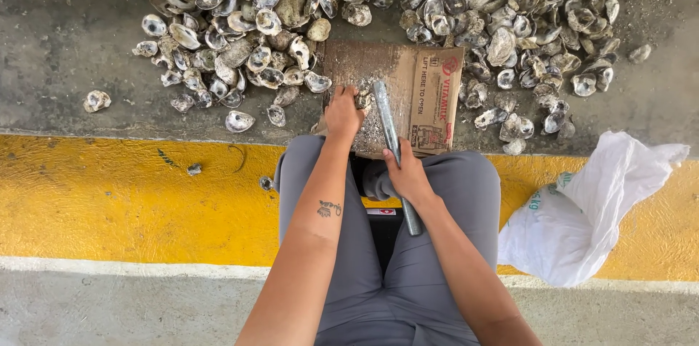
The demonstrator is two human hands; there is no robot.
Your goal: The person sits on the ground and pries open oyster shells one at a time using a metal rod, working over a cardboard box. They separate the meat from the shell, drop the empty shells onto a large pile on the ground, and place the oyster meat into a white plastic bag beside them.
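Your left hand [342,112] presses a rough grey oyster shell [361,101] down onto a flattened brown cardboard sheet [429,91], fingers curled closed around the shell at the sheet's near-left part, where pale grit and shell fragments lie scattered. Your right hand [408,177] is wrapped tight around a long grey metal rod [389,135]; the rod runs from below your fist, over your lap, up and slightly left, its far end lying just beside the held shell on the cardboard. The cardboard rests on a dark grey concrete floor [58,40], its near edge reaching your knees in grey trousers [473,186]. Behind it, two heaps flank the sheet: a large pile of grey-white oyster shells to the left [233,26] and a second pile of similar shells to the right [524,26], both touching or close to the cardboard's far corners. A single shell [96,101] lies well apart on the left. A broad yellow painted stripe [109,193] crosses beneath your legs, and a crumpled white plastic bag [582,215] lies on it just beside your right thigh.
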